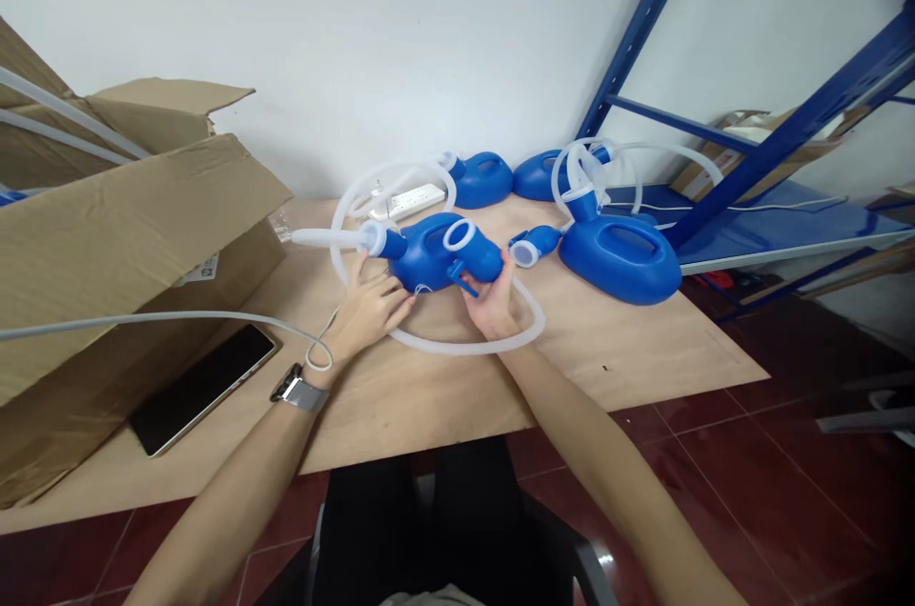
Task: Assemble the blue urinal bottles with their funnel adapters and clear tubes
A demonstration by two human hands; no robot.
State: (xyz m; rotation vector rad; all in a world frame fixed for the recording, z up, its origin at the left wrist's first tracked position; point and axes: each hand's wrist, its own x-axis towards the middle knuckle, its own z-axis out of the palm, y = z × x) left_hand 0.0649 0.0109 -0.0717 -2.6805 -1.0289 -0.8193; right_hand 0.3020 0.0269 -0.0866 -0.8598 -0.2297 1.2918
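My right hand (493, 306) is wrapped round a blue funnel-shaped cup (486, 258) with a white rim and a small blue handle; its mouth tilts up and left. Beside it, my left hand (372, 309) lies against a blue urinal bottle (427, 249), one finger stretched toward the bottle's white neck ring (373, 237). Its thumb and forefinger meet at a thin white cord (423, 289), seemingly pinching it. A translucent hose (457, 348) loops across the table and over my right wrist. The lower side of the bottle is partly hidden by my hands.
An open cardboard box (157, 206) and a phone (204, 387) are at the left. Other blue bottles (619, 258) with hoses, another blue cup (536, 244) and a power strip (407, 203) occupy the table. Blue shelving (758, 196) stands at the right. A grey cable (178, 315) crosses to my left wrist.
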